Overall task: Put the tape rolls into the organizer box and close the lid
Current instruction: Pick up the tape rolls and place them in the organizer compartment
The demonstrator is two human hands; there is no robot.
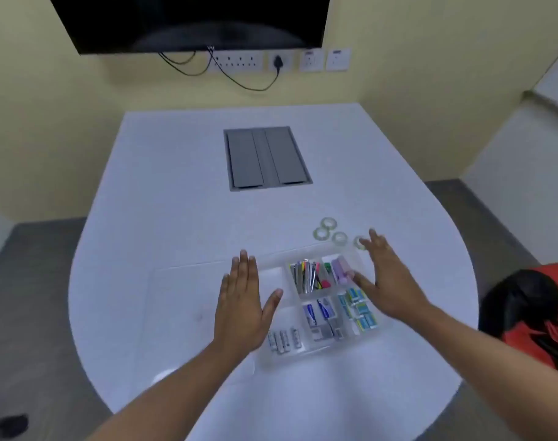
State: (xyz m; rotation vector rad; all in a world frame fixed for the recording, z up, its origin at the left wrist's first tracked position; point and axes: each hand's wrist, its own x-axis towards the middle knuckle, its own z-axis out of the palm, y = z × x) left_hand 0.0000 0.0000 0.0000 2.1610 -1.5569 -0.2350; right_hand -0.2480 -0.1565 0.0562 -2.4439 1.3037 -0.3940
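A clear plastic organizer box lies open on the white table, its compartments holding clips, staples, batteries and erasers. Its transparent lid is folded out flat to the left. Several small clear tape rolls sit on the table just behind the box's far right corner. My left hand hovers flat, fingers apart, over the box's left edge near an empty compartment. My right hand is spread over the box's right side, its fingertips close to the nearest tape roll. Neither hand holds anything.
A grey cable hatch is set into the table's middle. A dark screen and wall sockets are on the far wall. A red and black bag sits off the table's right edge.
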